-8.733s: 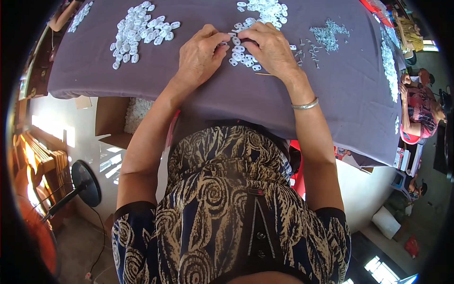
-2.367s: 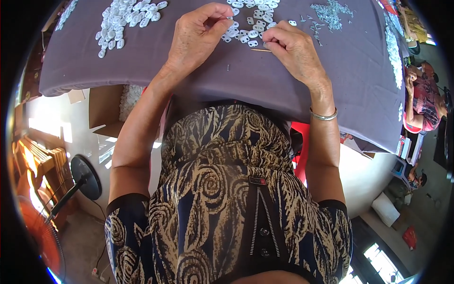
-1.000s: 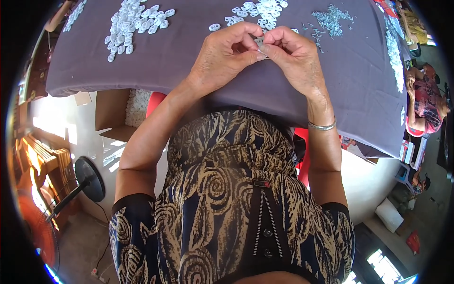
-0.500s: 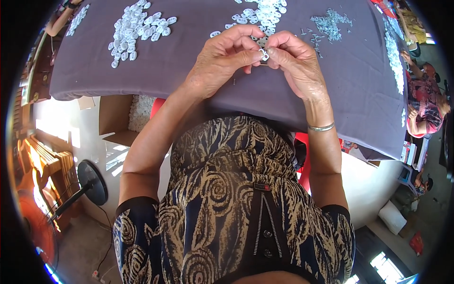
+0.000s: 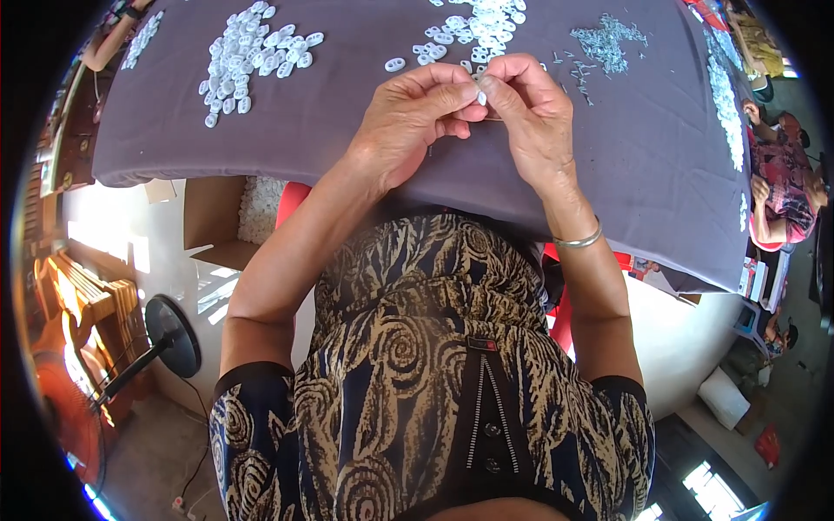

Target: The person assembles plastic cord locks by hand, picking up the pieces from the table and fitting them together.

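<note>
Small white plastic piece (image 5: 480, 95) pinched between both hands' fingertips, above the grey cloth-covered table's (image 5: 347, 104) near edge.
Left hand (image 5: 408, 122) and right hand (image 5: 534, 117) meet thumb-to-finger; slipped grip likely drops it off the edge, away from the white loose pile (image 5: 473, 30).

**A small hand-assembly workshop**

A long tabletop (image 5: 261, 130) under grey cloth carries heaps of small white plastic parts (image 5: 252, 52) and tiny metal pieces (image 5: 608, 39). Another seated person (image 5: 782, 191) works at its far end; a cardboard box (image 5: 217, 226) and a floor fan (image 5: 165, 339) stand below.
</note>
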The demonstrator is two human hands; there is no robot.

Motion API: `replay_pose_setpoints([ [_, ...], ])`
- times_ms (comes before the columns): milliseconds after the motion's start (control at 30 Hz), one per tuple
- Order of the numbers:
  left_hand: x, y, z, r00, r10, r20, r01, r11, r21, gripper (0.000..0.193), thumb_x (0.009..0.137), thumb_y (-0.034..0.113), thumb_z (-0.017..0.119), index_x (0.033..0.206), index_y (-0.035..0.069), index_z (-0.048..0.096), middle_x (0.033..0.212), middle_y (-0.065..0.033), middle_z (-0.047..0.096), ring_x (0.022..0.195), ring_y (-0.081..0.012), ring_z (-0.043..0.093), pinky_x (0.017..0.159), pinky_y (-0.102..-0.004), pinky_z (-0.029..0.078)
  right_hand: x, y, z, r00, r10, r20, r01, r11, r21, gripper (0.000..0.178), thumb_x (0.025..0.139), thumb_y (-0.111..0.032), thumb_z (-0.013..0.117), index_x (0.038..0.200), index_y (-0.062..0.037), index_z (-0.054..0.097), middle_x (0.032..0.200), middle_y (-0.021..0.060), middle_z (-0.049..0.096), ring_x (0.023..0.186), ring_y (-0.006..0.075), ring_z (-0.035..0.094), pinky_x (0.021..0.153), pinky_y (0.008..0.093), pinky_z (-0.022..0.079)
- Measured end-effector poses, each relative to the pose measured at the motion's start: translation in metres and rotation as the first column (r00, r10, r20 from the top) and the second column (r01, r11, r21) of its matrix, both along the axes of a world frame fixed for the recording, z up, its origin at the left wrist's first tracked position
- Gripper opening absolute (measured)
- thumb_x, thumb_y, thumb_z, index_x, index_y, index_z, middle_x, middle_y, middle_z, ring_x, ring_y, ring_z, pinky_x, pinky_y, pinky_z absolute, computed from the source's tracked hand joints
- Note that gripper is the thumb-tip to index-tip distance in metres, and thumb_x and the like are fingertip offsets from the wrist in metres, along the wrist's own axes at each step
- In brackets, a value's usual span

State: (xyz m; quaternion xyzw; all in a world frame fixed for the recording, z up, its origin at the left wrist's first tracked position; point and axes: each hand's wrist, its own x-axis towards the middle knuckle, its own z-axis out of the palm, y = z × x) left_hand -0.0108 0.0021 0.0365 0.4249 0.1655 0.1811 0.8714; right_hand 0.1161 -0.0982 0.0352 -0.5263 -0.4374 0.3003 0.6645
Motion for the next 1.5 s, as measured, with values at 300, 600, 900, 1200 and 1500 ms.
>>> replay_pose_setpoints([
  [300, 0.002, -0.002, -0.006, 0.996, -0.064, 0.065, 0.081, 0.951, -0.298, 0.009, 0.089, 0.012, 0.062, 0.097, 0.009, 0.062, 0.084, 0.0012, 0.063, 0.077, -0.0074, 0.062, 0.066, -0.0213, 0.051, -0.015, 0.004, -0.003, 0.975, -0.192, 0.114, 0.185, 0.98, 0.068, 0.005, 0.093, -0.006, 0.055, 0.094, -0.0021, 0.056, 0.091, 0.0002, 0.059, 0.083, 0.0065, 0.053, 0.074, 0.0206, 0.045],
  [600, 0.001, -0.011, -0.004, 1.0, -0.016, 0.0, 0.015, 0.951, -0.308, 0.013, 0.091, 0.015, 0.059, 0.098, 0.005, 0.061, 0.086, 0.0006, 0.062, 0.079, -0.0083, 0.059, 0.072, -0.0233, 0.05, -0.022, 0.002, 0.0, 0.935, -0.271, 0.227, 0.275, 0.961, 0.015, 0.006, 0.09, -0.005, 0.057, 0.09, -0.001, 0.053, 0.082, 0.0044, 0.06, 0.071, 0.0091, 0.057, 0.064, 0.0237, 0.048],
  [900, 0.0, -0.016, 0.007, 0.996, 0.065, -0.056, -0.065, 0.998, 0.007, 0.014, 0.087, 0.014, 0.064, 0.097, 0.004, 0.064, 0.089, -0.0034, 0.064, 0.082, -0.0102, 0.06, 0.068, -0.0242, 0.05, -0.012, 0.004, -0.009, 0.793, -0.398, 0.461, 0.398, 0.911, 0.103, 0.011, 0.082, -0.001, 0.063, 0.09, -0.0011, 0.055, 0.081, 0.0077, 0.058, 0.071, 0.0172, 0.059, 0.064, 0.0289, 0.049],
  [1200, 0.003, -0.013, -0.004, 0.974, 0.2, 0.109, -0.222, 0.94, 0.26, 0.013, 0.084, 0.009, 0.067, 0.095, 0.002, 0.066, 0.084, -0.0031, 0.065, 0.074, -0.0092, 0.061, 0.062, -0.0218, 0.049, -0.01, -0.001, 0.011, 0.98, -0.189, 0.062, 0.189, 0.982, 0.002, 0.005, 0.091, -0.005, 0.058, 0.093, -0.0008, 0.058, 0.086, 0.0009, 0.06, 0.077, 0.0062, 0.054, 0.069, 0.021, 0.047],
  [1500, 0.001, -0.006, 0.002, 0.959, 0.264, 0.103, -0.276, 0.79, 0.547, 0.011, 0.084, 0.003, 0.066, 0.095, 0.001, 0.066, 0.084, -0.0009, 0.065, 0.072, -0.0045, 0.056, 0.062, -0.0187, 0.047, 0.019, -0.008, 0.014, 0.976, -0.098, 0.192, 0.105, 0.994, -0.027, 0.006, 0.09, -0.005, 0.058, 0.095, -0.0039, 0.057, 0.085, 0.0003, 0.06, 0.07, 0.0061, 0.047, 0.064, 0.0199, 0.04],
])
